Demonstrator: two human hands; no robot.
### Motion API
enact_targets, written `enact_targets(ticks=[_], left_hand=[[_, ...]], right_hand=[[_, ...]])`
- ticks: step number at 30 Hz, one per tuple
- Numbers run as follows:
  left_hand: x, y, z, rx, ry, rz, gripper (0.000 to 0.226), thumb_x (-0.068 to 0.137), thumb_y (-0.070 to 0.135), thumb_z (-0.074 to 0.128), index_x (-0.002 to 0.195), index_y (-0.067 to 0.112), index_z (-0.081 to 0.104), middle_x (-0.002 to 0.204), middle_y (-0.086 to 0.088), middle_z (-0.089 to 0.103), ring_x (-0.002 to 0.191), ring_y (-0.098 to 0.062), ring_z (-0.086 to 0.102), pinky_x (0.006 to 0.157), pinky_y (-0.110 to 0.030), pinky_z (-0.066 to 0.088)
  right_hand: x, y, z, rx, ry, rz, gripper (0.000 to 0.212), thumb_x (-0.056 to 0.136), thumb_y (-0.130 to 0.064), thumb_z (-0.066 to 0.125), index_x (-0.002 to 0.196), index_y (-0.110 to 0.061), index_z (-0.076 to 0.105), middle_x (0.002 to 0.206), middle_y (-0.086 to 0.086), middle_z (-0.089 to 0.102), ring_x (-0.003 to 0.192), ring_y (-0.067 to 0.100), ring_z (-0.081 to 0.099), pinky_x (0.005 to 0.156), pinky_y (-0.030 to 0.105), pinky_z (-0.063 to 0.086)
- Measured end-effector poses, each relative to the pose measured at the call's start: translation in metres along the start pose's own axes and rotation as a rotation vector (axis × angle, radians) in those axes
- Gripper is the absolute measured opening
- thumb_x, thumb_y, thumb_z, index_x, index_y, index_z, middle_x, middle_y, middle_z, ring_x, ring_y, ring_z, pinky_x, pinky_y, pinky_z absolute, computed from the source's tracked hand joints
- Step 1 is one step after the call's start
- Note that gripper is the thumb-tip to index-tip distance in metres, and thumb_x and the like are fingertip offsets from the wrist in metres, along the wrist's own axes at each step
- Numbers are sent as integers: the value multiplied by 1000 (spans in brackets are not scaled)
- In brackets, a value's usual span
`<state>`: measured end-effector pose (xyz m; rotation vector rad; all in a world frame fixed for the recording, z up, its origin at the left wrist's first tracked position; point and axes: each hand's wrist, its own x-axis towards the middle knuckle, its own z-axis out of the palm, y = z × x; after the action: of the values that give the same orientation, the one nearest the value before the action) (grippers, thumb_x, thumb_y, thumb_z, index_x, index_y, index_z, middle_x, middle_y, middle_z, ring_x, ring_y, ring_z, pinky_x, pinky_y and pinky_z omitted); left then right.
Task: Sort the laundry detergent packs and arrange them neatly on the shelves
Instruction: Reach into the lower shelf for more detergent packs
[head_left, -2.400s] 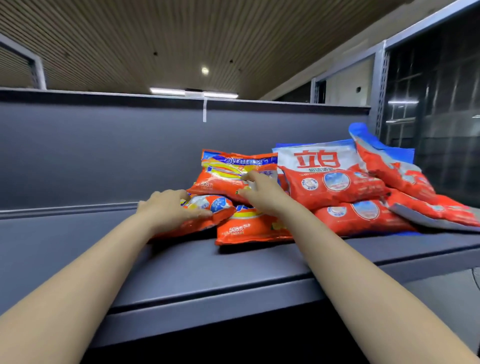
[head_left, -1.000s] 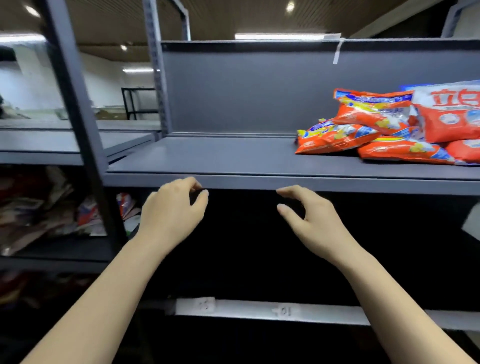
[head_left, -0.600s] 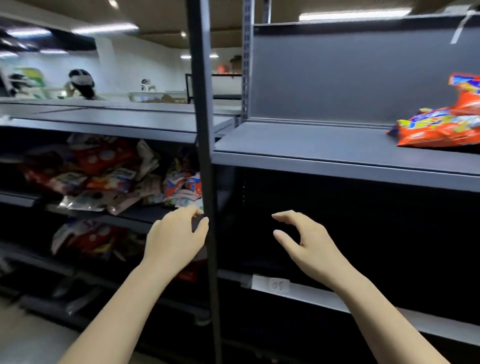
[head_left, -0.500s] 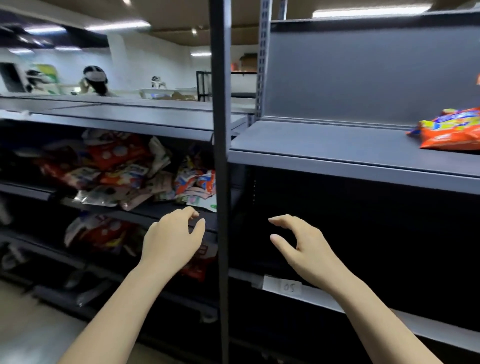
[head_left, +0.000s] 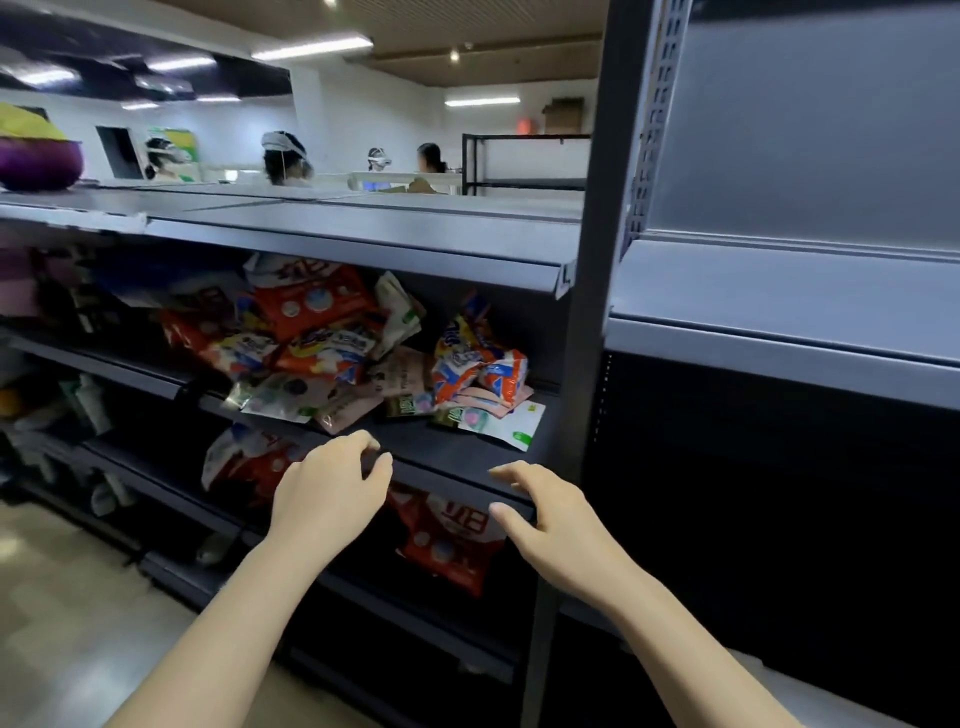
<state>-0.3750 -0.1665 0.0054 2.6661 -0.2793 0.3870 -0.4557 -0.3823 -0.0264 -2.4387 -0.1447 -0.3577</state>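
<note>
Before shelf, both hands hover, loosely curled.

Orange-red detergent packs on grey shelves.

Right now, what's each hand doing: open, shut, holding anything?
Left hand: open, fingers loosely curled, holding nothing.
Right hand: open, fingers loosely curled, holding nothing.
</note>
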Motion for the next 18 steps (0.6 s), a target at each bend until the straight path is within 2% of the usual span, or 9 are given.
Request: enact_targets(ticks=[5, 8, 11, 14, 16, 18], left_hand=[[61, -31, 18, 10, -63, -33, 26, 95, 46, 42, 111, 29, 55, 72, 13, 55, 64, -11, 56, 50, -25, 37], [93, -44, 34, -8, -123, -58, 30, 95, 47, 42, 115, 28, 54, 78, 9, 58, 67, -15, 59, 51, -25, 42], [120, -53, 48, -20, -155, -60, 39, 95, 48, 42, 126, 26, 49, 81, 4, 61, 68, -17, 60, 52, -26, 43], [144, -55, 57, -14, -153, -42, 50, 95, 49, 42, 138, 23, 42, 110, -2, 64, 82, -21, 63, 59, -28, 46], [162, -56, 65, -27, -184, -23, 44, 95, 46, 43, 131, 22, 48, 117, -6, 61, 87, -24, 62, 62, -29, 48], [184, -55, 75, -68, -231, -31, 28, 92, 39, 45, 106, 18, 55, 105, -10, 63, 79, -26, 60, 61, -30, 47]], right_hand=[[66, 9, 28, -36, 11, 83, 39, 94, -39, 48, 132, -28, 46, 134, -10, 52, 124, 7, 46, 99, 28, 41], [101, 18, 37, -41, 39, 184, 40, 94, -36, 50, 132, -24, 46, 133, -3, 52, 122, 14, 49, 96, 32, 43], [129, 26, 45, -32, 77, 295, 40, 94, -35, 51, 132, -24, 45, 134, -2, 51, 121, 18, 50, 95, 32, 44], [148, 32, 50, -85, 97, 393, 39, 93, -38, 50, 130, -26, 46, 132, -6, 51, 116, 18, 53, 88, 32, 47], [157, 36, 53, -109, 119, 418, 37, 93, -37, 49, 129, -25, 47, 131, -5, 52, 113, 18, 54, 86, 33, 48], [165, 40, 54, -123, 158, 433, 39, 93, -36, 49, 130, -23, 47, 131, -2, 53, 114, 19, 54, 87, 34, 48]])
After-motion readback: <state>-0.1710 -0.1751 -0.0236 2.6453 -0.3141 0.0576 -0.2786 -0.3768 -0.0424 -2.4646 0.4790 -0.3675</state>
